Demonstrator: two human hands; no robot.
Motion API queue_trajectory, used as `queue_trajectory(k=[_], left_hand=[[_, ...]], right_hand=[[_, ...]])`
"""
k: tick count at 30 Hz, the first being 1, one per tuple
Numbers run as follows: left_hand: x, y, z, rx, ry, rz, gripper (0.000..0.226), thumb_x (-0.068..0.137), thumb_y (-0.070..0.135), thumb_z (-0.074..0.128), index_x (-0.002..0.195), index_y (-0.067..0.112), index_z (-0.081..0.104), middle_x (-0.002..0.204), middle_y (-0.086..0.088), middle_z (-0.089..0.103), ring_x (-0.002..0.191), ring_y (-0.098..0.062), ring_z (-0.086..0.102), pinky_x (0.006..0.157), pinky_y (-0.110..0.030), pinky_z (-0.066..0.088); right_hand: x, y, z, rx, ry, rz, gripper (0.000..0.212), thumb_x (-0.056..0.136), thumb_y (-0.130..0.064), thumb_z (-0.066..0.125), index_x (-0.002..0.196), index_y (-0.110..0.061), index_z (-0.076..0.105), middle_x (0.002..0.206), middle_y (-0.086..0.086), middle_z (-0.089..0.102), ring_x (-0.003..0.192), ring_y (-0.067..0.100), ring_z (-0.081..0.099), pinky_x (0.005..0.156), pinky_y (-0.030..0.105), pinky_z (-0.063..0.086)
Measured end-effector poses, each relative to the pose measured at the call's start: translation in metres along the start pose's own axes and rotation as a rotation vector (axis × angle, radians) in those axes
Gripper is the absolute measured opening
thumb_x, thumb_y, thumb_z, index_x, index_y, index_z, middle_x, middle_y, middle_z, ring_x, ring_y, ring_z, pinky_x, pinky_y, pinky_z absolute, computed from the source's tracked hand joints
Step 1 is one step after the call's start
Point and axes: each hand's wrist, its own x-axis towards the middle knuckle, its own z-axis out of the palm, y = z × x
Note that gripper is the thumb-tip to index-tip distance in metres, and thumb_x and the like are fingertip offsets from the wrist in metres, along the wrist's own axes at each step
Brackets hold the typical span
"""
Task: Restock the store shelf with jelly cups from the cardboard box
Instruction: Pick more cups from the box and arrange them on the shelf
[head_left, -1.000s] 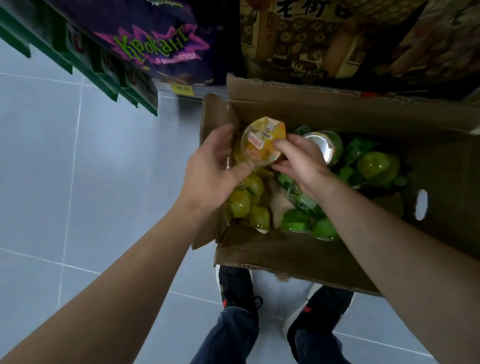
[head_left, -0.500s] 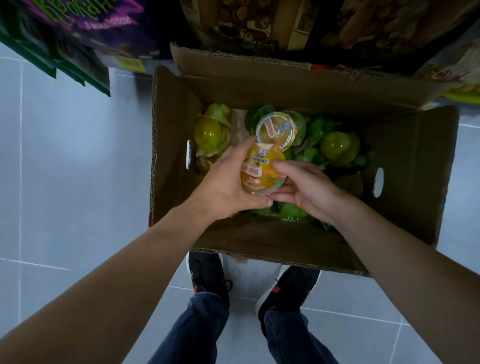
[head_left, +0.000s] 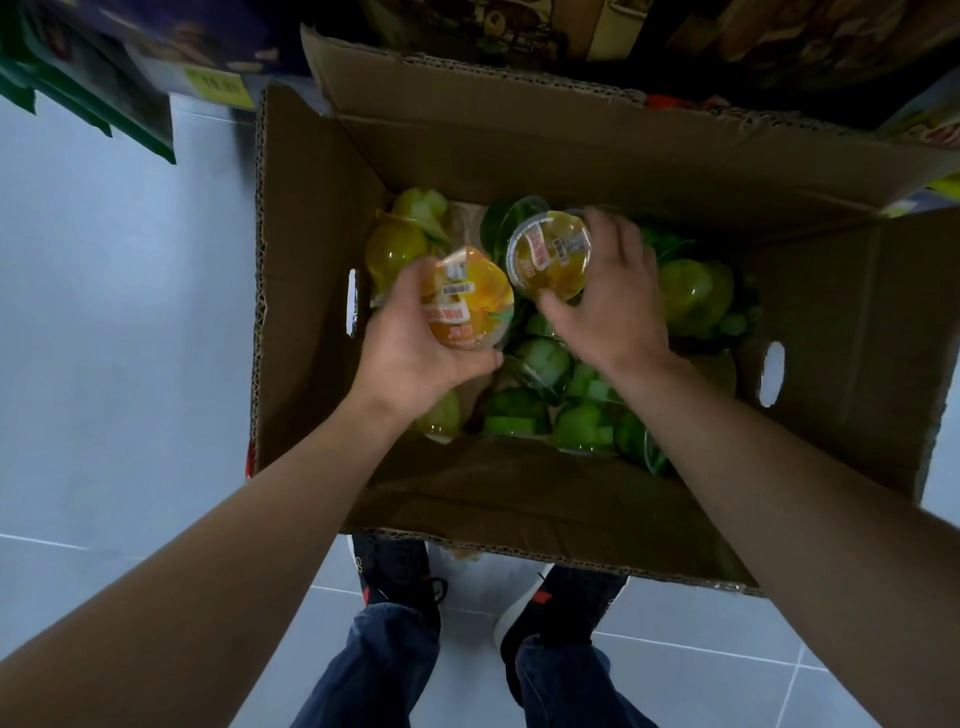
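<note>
Dark sneakers (head_left: 400, 577) and jeans on the grey tile floor (head_left: 104, 364), right at the cardboard box (head_left: 519, 499). Above it, left hand (head_left: 410, 353) w/ its grip curled round an orange jelly cup (head_left: 467, 306). Right hand (head_left: 613, 306), fingers and thumb pinching a second orange cup (head_left: 545, 254). Green and yellow cups (head_left: 540, 395) fill the box below. Store shelf (head_left: 519, 31) beyond, packets blurred.

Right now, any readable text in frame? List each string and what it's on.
Nothing reads fully.
"10.": yellow shelf price tag, remaining digits blurred.
Red band lettering and barcode: orange jelly cup held in the left hand, blurred.
Red lettering: clear-lidded yellow jelly cup under the right hand, blurred.
Shelf packaging: unreadable.
</note>
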Motion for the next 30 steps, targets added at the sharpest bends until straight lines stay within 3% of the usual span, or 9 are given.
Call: queue_trajectory(k=[4,8,13,18,22,27,30], left_hand=[[0.015,-0.011,-0.003,0.006,0.066,-0.028,0.104,0.059,0.032,0.093,0.147,0.025,0.037,0.131,0.008,0.057,0.119,-0.010,0.056,0.101,-0.030,0.049],[0.022,-0.016,-0.012,0.005,0.098,-0.044,0.103,0.060,0.031,0.093,0.146,0.024,0.039,0.132,0.009,0.054,0.118,-0.007,0.053,0.096,-0.021,0.045],[0.002,-0.005,-0.032,-0.005,0.078,-0.047,0.114,0.046,0.047,0.090,0.146,0.026,0.039,0.133,0.006,0.057,0.121,-0.013,0.056,0.106,-0.037,0.047],[-0.057,0.042,-0.070,0.024,0.015,-0.050,0.108,0.059,0.032,0.094,0.149,0.026,0.034,0.134,0.005,0.055,0.118,-0.010,0.054,0.097,-0.022,0.042],[-0.119,0.093,-0.118,0.013,-0.009,-0.025,0.107,0.055,0.033,0.094,0.146,0.026,0.038,0.131,0.005,0.056,0.116,-0.014,0.057,0.102,-0.028,0.045],[-0.205,0.173,-0.186,0.024,-0.017,0.045,0.114,0.039,0.058,0.081,0.142,0.027,0.041,0.129,0.001,0.059,0.116,-0.017,0.059,0.103,-0.042,0.049],[-0.261,0.218,-0.221,0.040,-0.026,0.100,0.113,0.041,0.056,0.083,0.142,0.025,0.043,0.130,0.001,0.059,0.116,-0.016,0.060,0.101,-0.042,0.050]], right_hand=[[0.024,-0.001,0.030,-0.216,-0.121,0.044,0.117,0.069,-0.046,0.084,0.155,-0.017,0.009,0.158,0.007,0.017,0.142,0.034,0.024,0.113,0.048,0.033],[0.032,-0.001,0.041,-0.215,-0.022,0.080,0.107,0.070,-0.037,0.085,0.152,-0.015,0.020,0.148,0.013,0.031,0.134,0.033,0.035,0.107,0.045,0.040],[0.002,-0.008,0.016,-0.068,0.022,0.105,0.100,0.064,-0.041,0.087,0.142,-0.012,0.032,0.136,0.012,0.037,0.128,0.030,0.039,0.107,0.038,0.039],[-0.072,-0.038,-0.057,0.061,-0.089,0.126,0.109,0.058,-0.054,0.087,0.143,-0.015,0.032,0.137,0.009,0.033,0.131,0.027,0.037,0.111,0.038,0.037],[-0.135,-0.086,-0.142,0.135,-0.110,0.124,0.109,0.056,-0.055,0.089,0.143,-0.017,0.035,0.131,0.004,0.034,0.123,0.020,0.042,0.103,0.025,0.034],[-0.212,-0.158,-0.254,0.202,-0.035,0.086,0.101,0.061,-0.055,0.086,0.142,-0.018,0.038,0.120,-0.004,0.031,0.120,0.019,0.045,0.105,0.035,0.041],[-0.258,-0.199,-0.312,0.308,0.024,0.089,0.094,0.065,-0.049,0.086,0.140,-0.017,0.040,0.122,-0.003,0.034,0.113,0.013,0.044,0.102,0.030,0.041]])
